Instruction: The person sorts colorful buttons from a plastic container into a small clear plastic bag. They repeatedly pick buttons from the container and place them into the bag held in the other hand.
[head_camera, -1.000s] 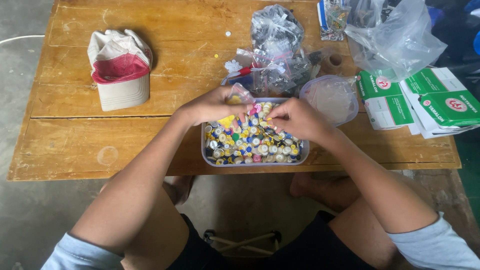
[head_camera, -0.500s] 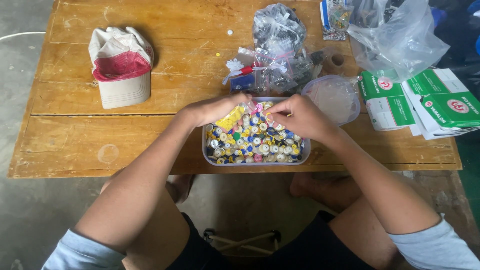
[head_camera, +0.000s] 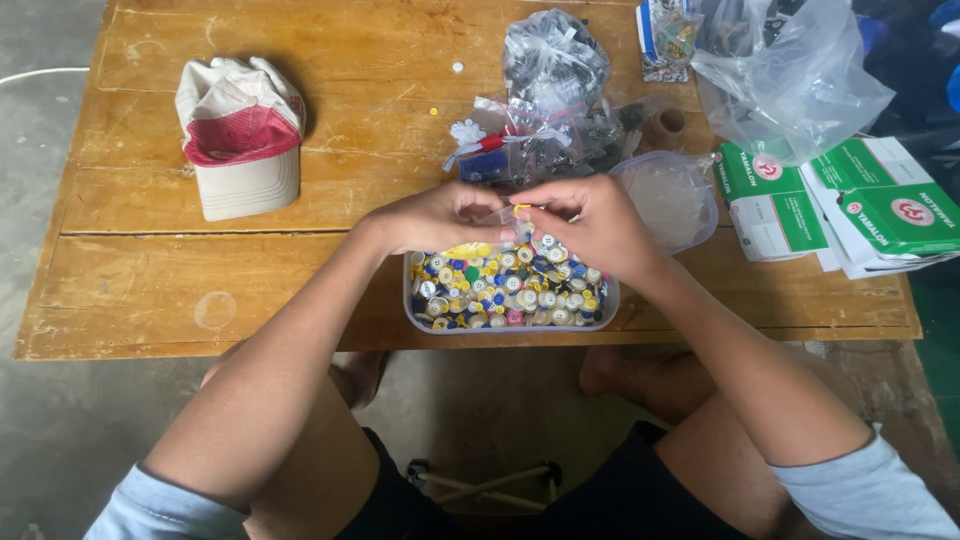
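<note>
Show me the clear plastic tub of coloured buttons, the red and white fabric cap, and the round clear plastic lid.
clear plastic tub of coloured buttons (head_camera: 412, 305): head view, left wall.
red and white fabric cap (head_camera: 240, 135): head view, red panel.
round clear plastic lid (head_camera: 672, 195): head view, centre.

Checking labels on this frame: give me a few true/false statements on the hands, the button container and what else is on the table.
1. Both hands, left hand and right hand, meet above the container of buttons. True.
2. The container of buttons sits at the far edge of the table. False: it sits at the near edge, by the person.
3. A red and white cap lies on the table to the left. True.
4. The cap covers the container. False: they lie well apart.
5. Green and white boxes lie on the right. True.
</note>
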